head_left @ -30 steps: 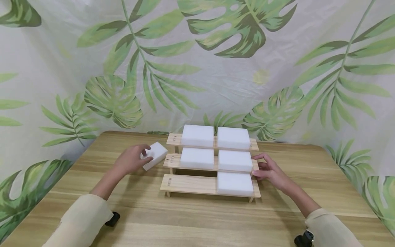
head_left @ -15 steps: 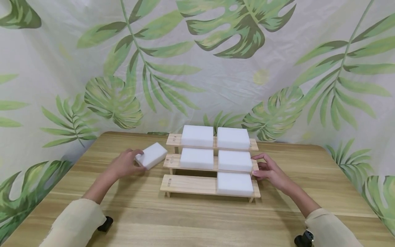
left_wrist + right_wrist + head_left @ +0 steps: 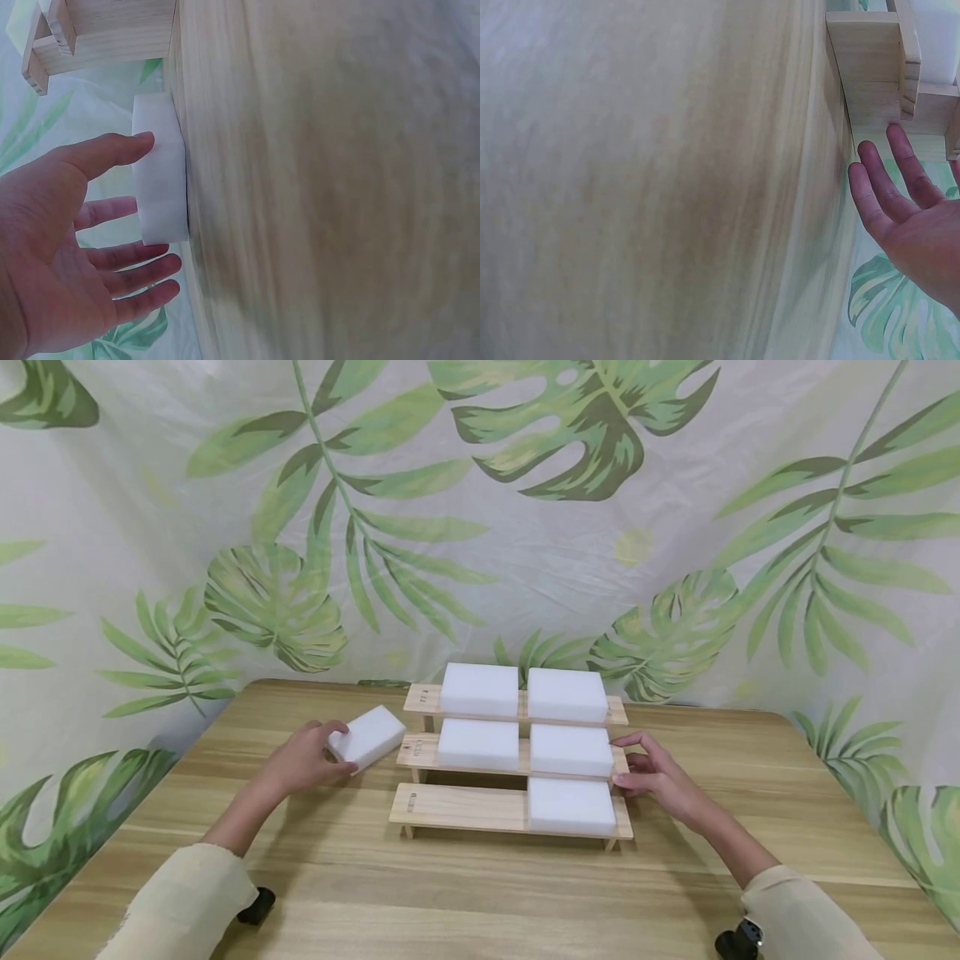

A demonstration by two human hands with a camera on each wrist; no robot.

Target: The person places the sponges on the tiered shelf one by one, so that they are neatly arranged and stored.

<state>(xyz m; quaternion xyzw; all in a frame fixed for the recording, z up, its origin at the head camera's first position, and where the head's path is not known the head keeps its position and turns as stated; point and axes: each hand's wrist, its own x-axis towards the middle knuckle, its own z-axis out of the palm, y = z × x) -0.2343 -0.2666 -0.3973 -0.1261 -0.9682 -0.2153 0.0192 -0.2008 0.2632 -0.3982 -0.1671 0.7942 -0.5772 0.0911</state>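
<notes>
A white foam block (image 3: 369,739) lies slanted on the table left of a stepped wooden stand (image 3: 465,807). My left hand (image 3: 300,760) holds its left end, thumb on the near side and index finger on the far side; in the left wrist view, the other fingers of that hand (image 3: 56,247) extend past the end of the block (image 3: 160,180). At the stand's right side, my right hand (image 3: 663,781) grips the end of the middle step between thumb and index finger. In the right wrist view its other fingers (image 3: 874,180) spread out loosely.
Several more white blocks sit on the stand: two on the top step, two on the middle, and one block (image 3: 572,806) at the right of the lowest step. A leaf-patterned curtain (image 3: 525,568) hangs behind the wooden table (image 3: 480,893).
From above the loose block, my left hand has drawn back to the left and taken its left end. The block has not visibly moved. The right hand stays at the stand.
</notes>
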